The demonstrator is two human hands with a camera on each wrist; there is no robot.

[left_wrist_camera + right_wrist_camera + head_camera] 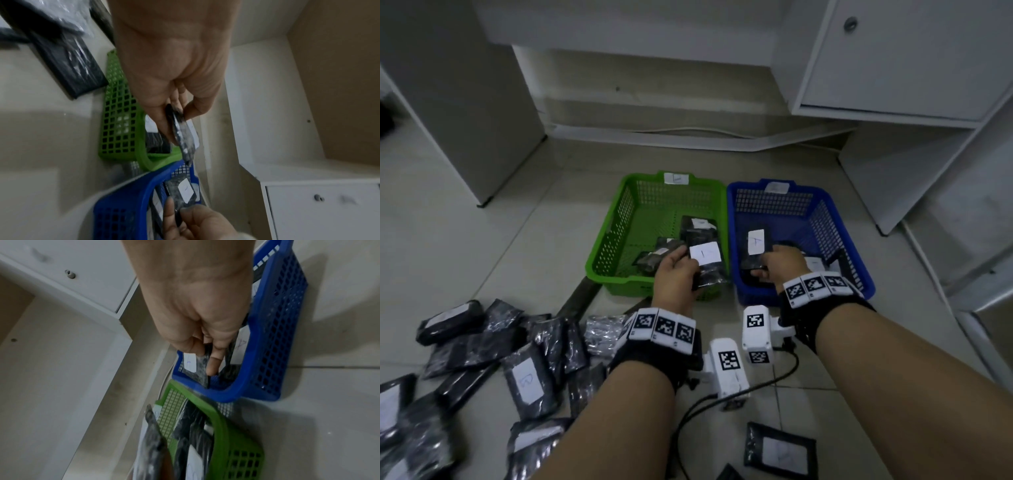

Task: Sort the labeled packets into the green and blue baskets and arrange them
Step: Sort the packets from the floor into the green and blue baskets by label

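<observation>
Left hand [677,274] pinches packet [705,255] over green basket [613,236] | right hand [782,265] grips another packet [755,245] inside blue basket [835,233]

Left hand [677,274] grips a labelled packet [705,262] over the green basket [613,240]. Right hand [779,265] grips another packet [755,246] inside the blue basket [835,226]. Loose packets [493,353] lie on the floor [517,219], left.
</observation>
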